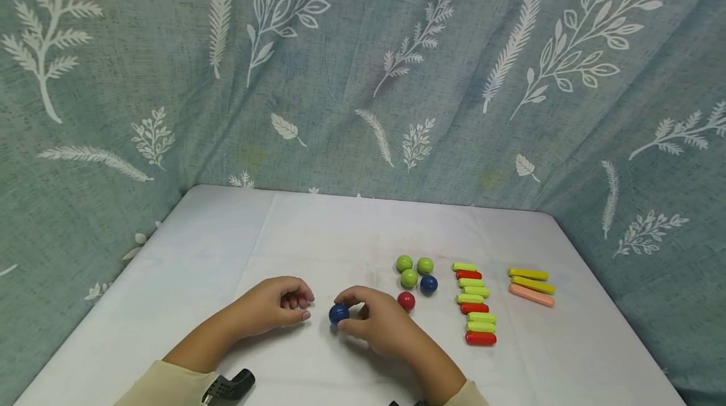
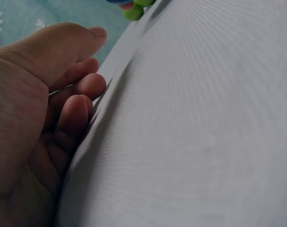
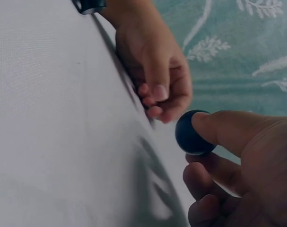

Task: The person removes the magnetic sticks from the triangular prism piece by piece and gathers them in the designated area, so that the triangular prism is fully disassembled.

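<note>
Between thumb and fingers my right hand (image 1: 377, 321) pinches a dark blue ball (image 1: 339, 314) close over the white cloth. The right wrist view shows the thumb pressed on the ball's (image 3: 193, 133) side with the fingertips beneath it. To the left, my left hand (image 1: 278, 305) rests at the cloth with its fingers loosely curled and holds nothing; the left wrist view shows bare fingers (image 2: 74, 113). Just beyond the right hand lie a red ball (image 1: 406, 301), a second dark blue ball (image 1: 428, 284) and three green balls (image 1: 409, 278) in a loose group.
Right of the balls, short yellow-green sticks (image 1: 475, 292) and red sticks (image 1: 481, 338) lie in a column. Farther right are two longer yellow sticks (image 1: 533, 284) and a peach stick (image 1: 531, 295). A leaf-patterned curtain (image 1: 340, 78) hangs behind the white-covered table (image 1: 317, 223).
</note>
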{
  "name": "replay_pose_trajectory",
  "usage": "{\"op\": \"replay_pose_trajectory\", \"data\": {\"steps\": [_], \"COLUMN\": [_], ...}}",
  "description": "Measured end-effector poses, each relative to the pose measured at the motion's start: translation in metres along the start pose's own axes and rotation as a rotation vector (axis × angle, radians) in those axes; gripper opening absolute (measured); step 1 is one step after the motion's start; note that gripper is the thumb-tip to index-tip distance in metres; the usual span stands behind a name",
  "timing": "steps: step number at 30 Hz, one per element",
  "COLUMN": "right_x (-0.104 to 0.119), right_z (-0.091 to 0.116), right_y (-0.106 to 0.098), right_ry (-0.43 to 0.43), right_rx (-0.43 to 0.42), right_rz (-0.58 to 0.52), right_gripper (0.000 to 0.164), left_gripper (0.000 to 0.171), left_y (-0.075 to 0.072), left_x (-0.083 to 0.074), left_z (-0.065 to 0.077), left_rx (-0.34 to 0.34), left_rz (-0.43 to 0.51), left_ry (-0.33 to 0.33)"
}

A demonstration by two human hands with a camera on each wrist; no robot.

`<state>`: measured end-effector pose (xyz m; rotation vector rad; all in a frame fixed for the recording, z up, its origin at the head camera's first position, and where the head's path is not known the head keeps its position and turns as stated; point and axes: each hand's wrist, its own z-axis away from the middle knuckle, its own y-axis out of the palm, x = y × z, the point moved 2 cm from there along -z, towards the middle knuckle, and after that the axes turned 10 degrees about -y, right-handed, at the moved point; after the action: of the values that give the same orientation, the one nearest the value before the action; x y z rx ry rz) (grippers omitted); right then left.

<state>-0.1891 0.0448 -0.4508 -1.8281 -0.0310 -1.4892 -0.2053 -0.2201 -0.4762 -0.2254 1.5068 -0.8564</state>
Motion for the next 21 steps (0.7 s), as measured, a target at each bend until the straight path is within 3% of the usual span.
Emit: {"op": "replay_pose_trajectory", "data": {"steps": [6,14,21], "right_x": [-0.003,-0.012,-0.018], "right_z": [0.012,0.031,0.046], "right_y": [-0.015,-0.044,-0.064], "right_ry": [0.025,0.032,0.088], "right_rx": [-0.059,-0.142,-0.268], "right_rz": [-0.032,0.005,0.049], "right_gripper": [0.031,0.034,0.038], "left_gripper": [0.019,0.018,0.018], "left_y": [0.003,0.000,0.001], "left_x": [0.001,-0.001,0.000], "left_z": [0.001,-0.002,0.000], "left_rx": [-0.007,-0.010,-0.009], "left_rz": [-0.003,-0.024,-0.024], "left_ry": [0.007,-0.002,0.003]}}
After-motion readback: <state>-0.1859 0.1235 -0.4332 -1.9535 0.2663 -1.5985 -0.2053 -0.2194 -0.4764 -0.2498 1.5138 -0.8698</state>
